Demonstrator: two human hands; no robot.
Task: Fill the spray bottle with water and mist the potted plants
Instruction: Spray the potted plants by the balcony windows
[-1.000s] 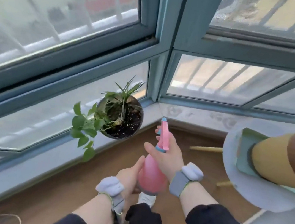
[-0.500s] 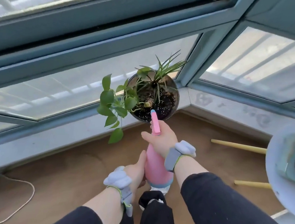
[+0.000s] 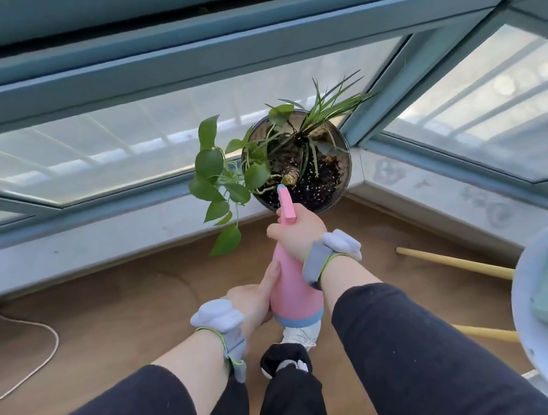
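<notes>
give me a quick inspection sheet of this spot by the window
surface: brown floor below a pale window ledge
job's things: pink spray bottle, nozzle aimed at the potted plant on the ledge
clutter: round white table at right, yellow poles on the floor
grippers: right hand grips the bottle neck; left hand holds its base
cables: white cord on the floor, lower left
surroundings: blue-framed windows

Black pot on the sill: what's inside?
The pot holds dark soil with pale specks, a grassy plant and a leafy vine spilling over the rim. The spray bottle nozzle covers some soil.
</notes>
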